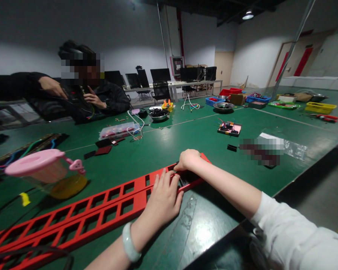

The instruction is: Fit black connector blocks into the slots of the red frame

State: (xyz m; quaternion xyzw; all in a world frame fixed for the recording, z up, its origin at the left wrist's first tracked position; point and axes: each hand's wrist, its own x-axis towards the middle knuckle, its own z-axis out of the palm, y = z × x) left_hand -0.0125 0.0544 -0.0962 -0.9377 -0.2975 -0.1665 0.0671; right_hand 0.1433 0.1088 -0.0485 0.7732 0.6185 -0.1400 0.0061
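Observation:
A long red frame (141, 189) with rows of rectangular openings lies slantwise across the green table. My left hand (165, 193) rests on top of it near its right end, fingers stretched out and a pale bangle on the wrist. Just beyond, my right hand (189, 159) reaches over the frame's far right end with its fingers curled down and closed. What those fingers hold is hidden by the hand. Beneath and between the hands, a dark part (186, 176) shows inside the frame, too covered to name.
A pink-lidded cup (35, 162) with yellow liquid stands left of the frame. Beyond lie a clear plastic box (118, 130), a metal bowl (158, 116), a small tray of wired parts (229, 128) and a plastic bag (295, 150). A co-worker (101, 97) sits across the table.

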